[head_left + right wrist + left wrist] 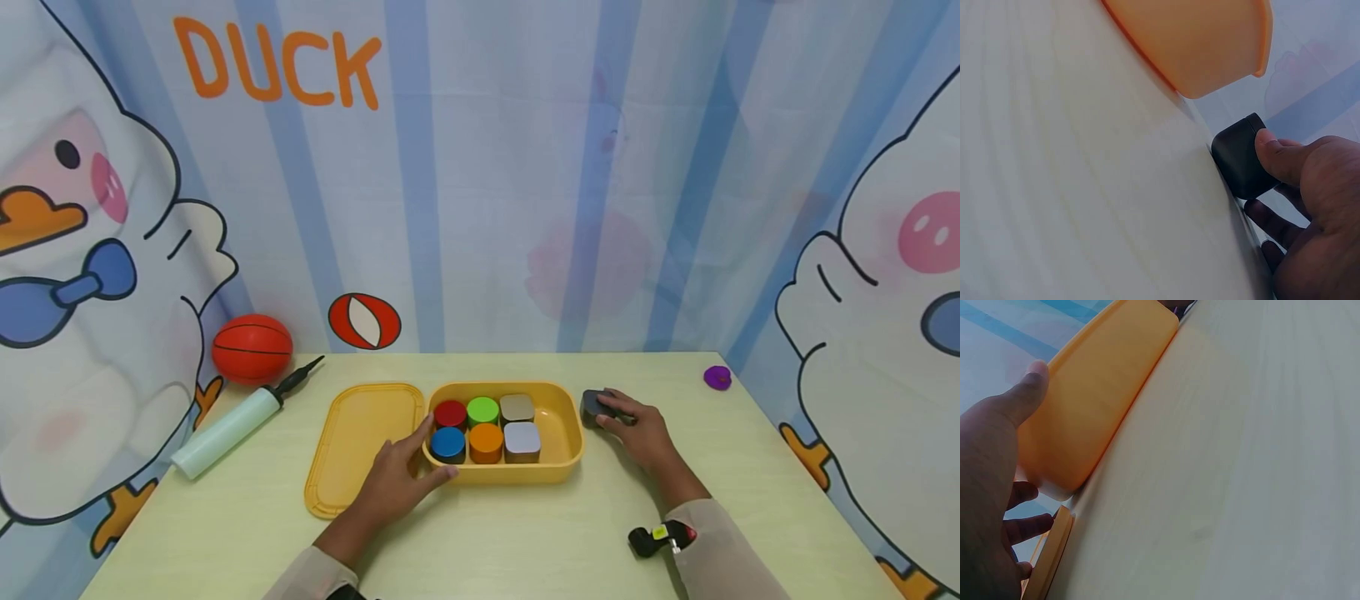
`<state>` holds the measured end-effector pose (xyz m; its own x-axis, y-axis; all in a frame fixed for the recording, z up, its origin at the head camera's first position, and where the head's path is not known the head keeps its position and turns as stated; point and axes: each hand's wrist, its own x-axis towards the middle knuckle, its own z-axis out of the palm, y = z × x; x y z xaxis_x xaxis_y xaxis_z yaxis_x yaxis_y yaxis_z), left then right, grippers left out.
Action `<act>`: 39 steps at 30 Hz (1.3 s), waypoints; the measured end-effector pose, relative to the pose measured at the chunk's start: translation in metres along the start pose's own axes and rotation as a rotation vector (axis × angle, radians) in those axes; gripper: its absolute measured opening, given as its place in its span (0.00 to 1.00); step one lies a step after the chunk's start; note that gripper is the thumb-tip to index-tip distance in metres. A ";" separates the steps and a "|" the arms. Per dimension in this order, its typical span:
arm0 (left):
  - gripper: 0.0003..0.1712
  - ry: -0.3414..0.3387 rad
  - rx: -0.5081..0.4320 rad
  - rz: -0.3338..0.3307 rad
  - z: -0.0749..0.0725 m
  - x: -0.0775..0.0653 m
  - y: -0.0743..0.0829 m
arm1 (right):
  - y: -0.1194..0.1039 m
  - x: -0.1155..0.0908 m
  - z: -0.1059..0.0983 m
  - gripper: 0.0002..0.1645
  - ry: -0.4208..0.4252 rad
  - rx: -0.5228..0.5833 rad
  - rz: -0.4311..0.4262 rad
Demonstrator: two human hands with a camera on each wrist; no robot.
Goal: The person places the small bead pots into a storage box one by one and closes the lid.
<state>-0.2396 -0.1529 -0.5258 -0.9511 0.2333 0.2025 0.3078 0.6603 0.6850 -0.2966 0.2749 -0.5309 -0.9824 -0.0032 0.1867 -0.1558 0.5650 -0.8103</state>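
Note:
A yellow plastic box holds several small containers with coloured lids: red, green, beige, blue, orange and pale lilac. My left hand spans the box's near left corner, index finger along the left rim and thumb at the front rim; its other fingers are beside the yellow lid. Just right of the box, my right hand pinches a small black rounded container between thumb and fingers. It stands tilted close over the table in the right wrist view.
Left of the box lies its flat yellow lid. Farther left are a pale green hand pump with a black nozzle and a red ball. A small purple object sits at the table's back right corner, before a printed curtain.

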 end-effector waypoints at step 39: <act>0.56 -0.001 -0.006 -0.005 -0.003 -0.002 0.006 | -0.044 -0.007 0.007 0.26 0.348 0.078 -0.196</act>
<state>-0.2363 -0.1518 -0.5198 -0.9525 0.2312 0.1983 0.3031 0.6574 0.6899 -0.2832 0.2446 -0.5003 -0.8418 0.1822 0.5080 -0.3574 0.5171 -0.7777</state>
